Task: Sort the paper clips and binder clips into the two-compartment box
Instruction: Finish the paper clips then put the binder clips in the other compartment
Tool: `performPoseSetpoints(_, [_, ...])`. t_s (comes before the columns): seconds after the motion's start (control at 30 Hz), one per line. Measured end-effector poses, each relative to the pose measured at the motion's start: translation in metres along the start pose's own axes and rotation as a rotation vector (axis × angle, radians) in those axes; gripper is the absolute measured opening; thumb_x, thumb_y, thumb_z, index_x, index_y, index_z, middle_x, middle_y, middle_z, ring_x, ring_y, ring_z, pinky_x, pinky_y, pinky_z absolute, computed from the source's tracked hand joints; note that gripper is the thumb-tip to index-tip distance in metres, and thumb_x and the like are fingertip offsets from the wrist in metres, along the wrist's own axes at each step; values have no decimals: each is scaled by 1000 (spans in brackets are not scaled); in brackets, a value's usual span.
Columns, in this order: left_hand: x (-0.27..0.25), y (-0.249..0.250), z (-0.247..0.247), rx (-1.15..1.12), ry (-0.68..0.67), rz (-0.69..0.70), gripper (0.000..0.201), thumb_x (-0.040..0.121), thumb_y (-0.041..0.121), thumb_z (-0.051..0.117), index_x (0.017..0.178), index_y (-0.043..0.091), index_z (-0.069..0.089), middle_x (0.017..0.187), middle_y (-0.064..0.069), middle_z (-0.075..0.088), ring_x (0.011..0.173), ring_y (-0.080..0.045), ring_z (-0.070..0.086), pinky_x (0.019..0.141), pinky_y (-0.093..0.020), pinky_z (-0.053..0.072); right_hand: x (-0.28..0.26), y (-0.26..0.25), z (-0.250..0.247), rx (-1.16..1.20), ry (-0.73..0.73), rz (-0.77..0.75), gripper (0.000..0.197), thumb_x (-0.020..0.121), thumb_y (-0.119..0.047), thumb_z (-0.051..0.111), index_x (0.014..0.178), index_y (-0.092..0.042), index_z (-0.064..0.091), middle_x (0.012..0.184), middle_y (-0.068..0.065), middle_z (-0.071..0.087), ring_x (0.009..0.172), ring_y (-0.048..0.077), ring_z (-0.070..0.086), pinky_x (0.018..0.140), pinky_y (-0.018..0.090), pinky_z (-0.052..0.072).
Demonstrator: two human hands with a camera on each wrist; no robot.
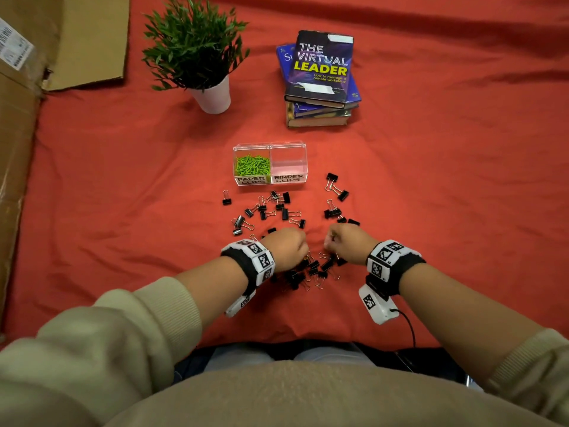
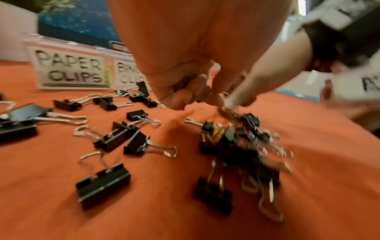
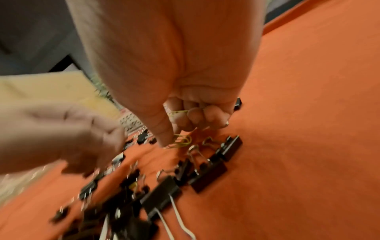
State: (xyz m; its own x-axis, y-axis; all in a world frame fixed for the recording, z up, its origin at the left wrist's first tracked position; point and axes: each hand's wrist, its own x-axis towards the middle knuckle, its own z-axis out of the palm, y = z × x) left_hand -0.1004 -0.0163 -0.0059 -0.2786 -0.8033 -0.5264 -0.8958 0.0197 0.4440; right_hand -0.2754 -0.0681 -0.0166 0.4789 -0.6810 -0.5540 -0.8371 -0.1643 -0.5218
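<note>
Beige sleeves [image 1: 129,328] fill the bottom of the head view, above a counter [image 1: 446,186] under a red cloth. Farther back stand a stack of books [image 1: 320,78] and a potted plant [image 1: 197,53]. At the centre, the clear box [image 1: 270,164] holds green paper clips [image 1: 252,165] in its left compartment. Black binder clips [image 1: 277,211] lie scattered before the box. Among them the left hand [image 1: 288,246] is curled, contents unclear; the right hand [image 3: 185,104] pinches green paper clips.

One two-compartment box [image 1: 270,146], one potted plant [image 1: 197,53], three stacked books [image 1: 320,84], two hands [image 1: 289,248].
</note>
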Motion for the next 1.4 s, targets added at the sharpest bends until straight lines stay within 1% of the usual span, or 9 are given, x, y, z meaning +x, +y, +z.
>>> performPoseSetpoints(0.27, [-1,-1,25,276,46,82,25,91,7,47,115,2,51,114,-15,55,103,-33,57,84,-44,50,4,12,-18,560,-6,154,17,94,-20,54,77,-16,57,76,8,57,58,14,47,55,26,39])
performPoseSetpoints(0.57, [-2,5,25,210,17,-52,31,88,10,48,117,-1,49,120,-17,52,109,-35,55,91,-45,48,18,-26,-64,958,-13,102,22,98,-3,39,103,1,60,72,4,50,57,12,47,48,20,39])
performPoseSetpoints(0.7, [-8,-1,21,113,24,-43,29,89,15,50,113,-1,48,117,-18,50,104,-36,55,86,-42,45,51,-66,-91,776,48,53,26,94,2,37,104,3,61,71,5,53,56,13,48,45,19,40])
performPoseSetpoints(0.8, [-16,-21,4,-193,138,-152,14,90,15,49,98,4,47,98,-17,53,86,-35,54,69,-34,38,83,-100,-97,557,80,5,27,91,5,36,97,-3,62,68,4,53,54,13,48,43,19,42])
performPoseSetpoints(0.9, [-23,-49,-25,-316,253,-255,8,92,15,48,89,12,41,86,-11,55,78,-25,50,66,-29,35,113,-133,-89,309,84,-49,29,89,3,42,100,-9,66,70,3,59,60,16,55,59,29,52])
performPoseSetpoints(1.13, [-10,-87,-101,-323,441,-328,11,92,7,43,98,8,53,95,-12,62,82,-24,54,69,-30,40,131,-168,-56,-94,80,-152,39,88,3,44,120,-10,62,123,10,64,111,25,60,92,29,47])
performPoseSetpoints(1.2, [3,-90,-117,-294,484,-317,18,92,6,43,104,5,56,100,-16,64,88,-28,58,75,-33,44,122,-159,-56,-4,149,-164,39,86,4,43,116,-10,63,119,9,65,107,23,61,93,31,49])
performPoseSetpoints(1.3, [28,-92,-128,-242,479,-293,20,89,3,42,102,5,57,104,-17,64,97,-31,59,79,-34,45,99,-134,-55,120,286,-159,28,84,2,42,92,-12,65,93,5,67,78,15,61,72,31,52])
performPoseSetpoints(1.4, [40,-92,-127,-126,421,-255,24,86,6,46,104,14,59,109,-12,63,103,-31,56,81,-33,43,79,-107,-38,-49,148,-144,26,85,-2,47,101,-13,65,104,5,67,86,17,64,79,33,56])
